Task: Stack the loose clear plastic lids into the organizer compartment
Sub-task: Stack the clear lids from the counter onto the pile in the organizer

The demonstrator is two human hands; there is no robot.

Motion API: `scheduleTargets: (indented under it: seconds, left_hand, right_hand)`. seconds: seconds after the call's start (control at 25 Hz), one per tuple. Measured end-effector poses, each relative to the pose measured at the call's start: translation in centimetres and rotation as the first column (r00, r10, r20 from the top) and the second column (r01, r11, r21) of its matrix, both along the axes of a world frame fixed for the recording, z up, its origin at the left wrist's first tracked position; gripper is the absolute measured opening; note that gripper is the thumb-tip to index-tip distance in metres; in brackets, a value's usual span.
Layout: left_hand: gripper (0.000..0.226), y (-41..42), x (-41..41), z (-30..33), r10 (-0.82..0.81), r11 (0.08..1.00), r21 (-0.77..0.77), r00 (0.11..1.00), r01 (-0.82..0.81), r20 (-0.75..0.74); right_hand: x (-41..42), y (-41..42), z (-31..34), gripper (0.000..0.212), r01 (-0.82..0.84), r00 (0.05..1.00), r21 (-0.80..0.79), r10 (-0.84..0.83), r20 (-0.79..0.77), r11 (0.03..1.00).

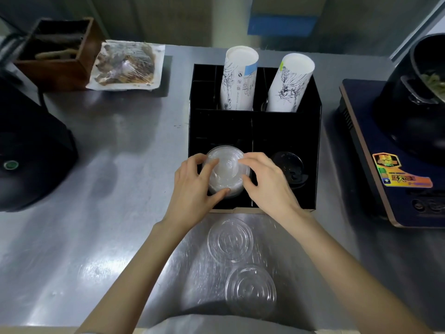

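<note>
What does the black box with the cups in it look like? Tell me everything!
The organizer is a black box with an open top, split by thin walls into compartments. It stands upright on the steel counter. Two tall stacks of white printed cups lean in the back compartments. The front left one holds clear lids, which both hands touch; the front right holds black lids.
</note>
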State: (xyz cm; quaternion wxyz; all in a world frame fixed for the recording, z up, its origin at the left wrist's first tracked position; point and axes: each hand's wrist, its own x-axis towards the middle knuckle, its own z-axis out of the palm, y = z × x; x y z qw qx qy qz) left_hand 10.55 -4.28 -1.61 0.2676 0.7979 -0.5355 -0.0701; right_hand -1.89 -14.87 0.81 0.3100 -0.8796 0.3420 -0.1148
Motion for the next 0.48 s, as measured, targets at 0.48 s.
scheduleTargets:
  seconds: [0.48]
  left_hand:
    - [0.052, 0.4, -0.4, -0.3, -0.053, 0.999, -0.003, 0.998, 0.053, 0.028]
  right_hand:
    - [-1.1, 0.6, 0.2, 0.031, 0.023, 0.999, 0.006, -0.023, 0.040, 1.000]
